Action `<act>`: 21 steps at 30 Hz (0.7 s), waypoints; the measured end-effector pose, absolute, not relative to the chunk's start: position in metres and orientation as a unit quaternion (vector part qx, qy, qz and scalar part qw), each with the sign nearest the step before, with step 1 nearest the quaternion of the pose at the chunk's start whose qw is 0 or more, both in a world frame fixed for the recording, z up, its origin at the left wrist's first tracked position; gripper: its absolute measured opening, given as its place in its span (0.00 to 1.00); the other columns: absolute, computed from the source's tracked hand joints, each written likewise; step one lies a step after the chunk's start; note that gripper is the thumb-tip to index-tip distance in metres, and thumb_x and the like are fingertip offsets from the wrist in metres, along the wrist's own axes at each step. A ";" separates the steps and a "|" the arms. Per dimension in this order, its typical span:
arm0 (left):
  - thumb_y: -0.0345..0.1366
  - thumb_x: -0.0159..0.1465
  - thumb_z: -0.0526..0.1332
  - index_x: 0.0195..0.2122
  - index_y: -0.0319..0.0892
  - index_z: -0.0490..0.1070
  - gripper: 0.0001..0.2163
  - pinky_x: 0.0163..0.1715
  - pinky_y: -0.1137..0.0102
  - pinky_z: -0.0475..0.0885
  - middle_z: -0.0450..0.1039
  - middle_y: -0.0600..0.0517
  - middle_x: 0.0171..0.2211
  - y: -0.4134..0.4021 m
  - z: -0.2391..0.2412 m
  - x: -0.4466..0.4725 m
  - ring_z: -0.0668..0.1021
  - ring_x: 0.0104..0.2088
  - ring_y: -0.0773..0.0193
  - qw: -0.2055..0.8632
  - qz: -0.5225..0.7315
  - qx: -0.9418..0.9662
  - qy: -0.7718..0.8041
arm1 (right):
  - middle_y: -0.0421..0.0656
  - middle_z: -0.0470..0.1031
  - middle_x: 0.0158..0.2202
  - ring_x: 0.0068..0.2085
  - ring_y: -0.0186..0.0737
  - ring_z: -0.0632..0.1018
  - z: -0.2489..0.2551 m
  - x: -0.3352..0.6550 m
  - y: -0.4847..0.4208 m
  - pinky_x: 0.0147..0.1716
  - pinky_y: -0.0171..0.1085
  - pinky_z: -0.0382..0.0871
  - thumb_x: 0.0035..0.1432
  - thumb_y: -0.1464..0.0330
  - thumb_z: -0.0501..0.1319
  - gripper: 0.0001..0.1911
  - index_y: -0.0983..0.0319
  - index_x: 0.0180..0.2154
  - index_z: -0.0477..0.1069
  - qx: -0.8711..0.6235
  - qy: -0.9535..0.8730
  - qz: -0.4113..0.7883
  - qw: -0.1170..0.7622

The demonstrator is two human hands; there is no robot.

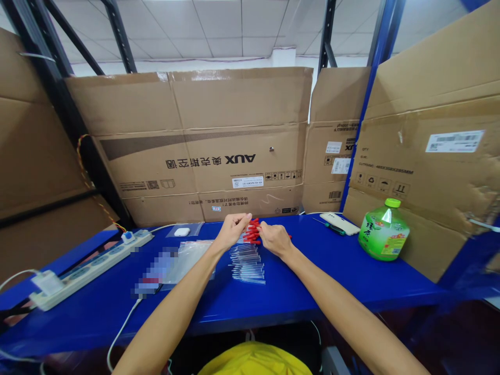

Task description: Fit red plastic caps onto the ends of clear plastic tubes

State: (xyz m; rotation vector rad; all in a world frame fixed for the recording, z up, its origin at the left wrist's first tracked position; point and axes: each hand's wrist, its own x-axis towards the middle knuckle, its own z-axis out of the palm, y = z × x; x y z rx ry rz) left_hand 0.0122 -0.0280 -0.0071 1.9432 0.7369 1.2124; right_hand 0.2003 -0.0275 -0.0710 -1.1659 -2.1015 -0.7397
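Both hands are held close together over the back middle of the blue table. My left hand (234, 230) is closed in a pinch, and anything between its fingertips is too small to make out. Opposite it, my right hand (275, 239) is closed too, its fingertips beside the red pieces; its grip is hidden. Several slim red pieces (253, 234) lie in a bunch between the hands. Nearer to me is a row of thin clear plastic tubes (247, 264), lying side by side. A bit of red shows just past my right hand.
To the left are clear plastic bags (187, 260), a blurred-out item with a cable, a small white case (182, 232) and a power strip (94, 268). On the right stand a green bottle (385, 232), a white object (340, 223) and a green-handled tool (333, 227). Cardboard walls (234, 114) surround the table.
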 end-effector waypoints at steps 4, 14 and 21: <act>0.56 0.66 0.59 0.20 0.42 0.55 0.27 0.22 0.72 0.47 0.49 0.59 0.19 -0.029 -0.006 0.013 0.53 0.21 0.73 0.358 0.468 0.755 0.286 | 0.44 0.77 0.25 0.23 0.34 0.72 -0.071 0.200 -0.028 0.26 0.36 0.50 0.74 0.65 0.45 0.19 0.63 0.34 0.69 -0.445 -0.792 -0.282 0.310; 0.56 0.66 0.59 0.20 0.41 0.55 0.27 0.22 0.71 0.48 0.50 0.58 0.18 -0.031 -0.005 0.014 0.53 0.21 0.73 0.358 0.478 0.750 0.285 | 0.44 0.77 0.24 0.22 0.35 0.72 -0.070 0.201 -0.029 0.26 0.37 0.50 0.74 0.65 0.44 0.20 0.63 0.33 0.68 -0.434 -0.785 -0.301 0.325; 0.57 0.66 0.59 0.19 0.41 0.55 0.27 0.22 0.71 0.48 0.50 0.58 0.18 -0.033 -0.003 0.015 0.53 0.21 0.73 0.353 0.482 0.750 0.283 | 0.44 0.76 0.23 0.22 0.34 0.71 -0.071 0.201 -0.029 0.26 0.37 0.50 0.74 0.65 0.44 0.20 0.63 0.33 0.68 -0.436 -0.784 -0.298 0.326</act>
